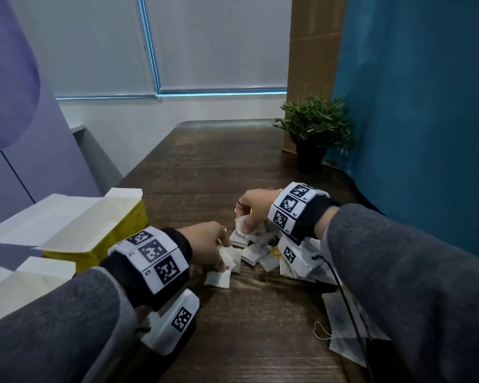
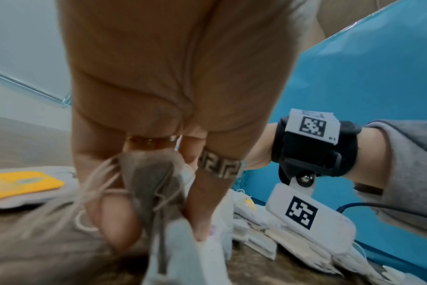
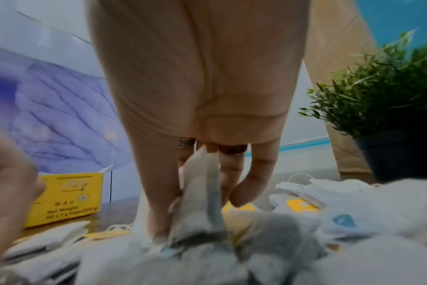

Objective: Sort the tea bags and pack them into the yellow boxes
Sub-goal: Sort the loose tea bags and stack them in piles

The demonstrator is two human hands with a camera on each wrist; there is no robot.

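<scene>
You get soft, even light in the head view, sharp but bowed at the edges. Both wrist views blur badly up close: the tea bags smear, while the plant stays clearer.

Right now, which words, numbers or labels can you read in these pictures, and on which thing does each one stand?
"Net Weight: 50 x 2 g bags (100 g)": on the side of the yellow box.
A smaller line above the drawings on that box: too blurred to read.
Square black-and-white code marks on the wristbands: patterns only; the tiny characters beside them are too small.
Tea bag tags: no print can be read.
</scene>
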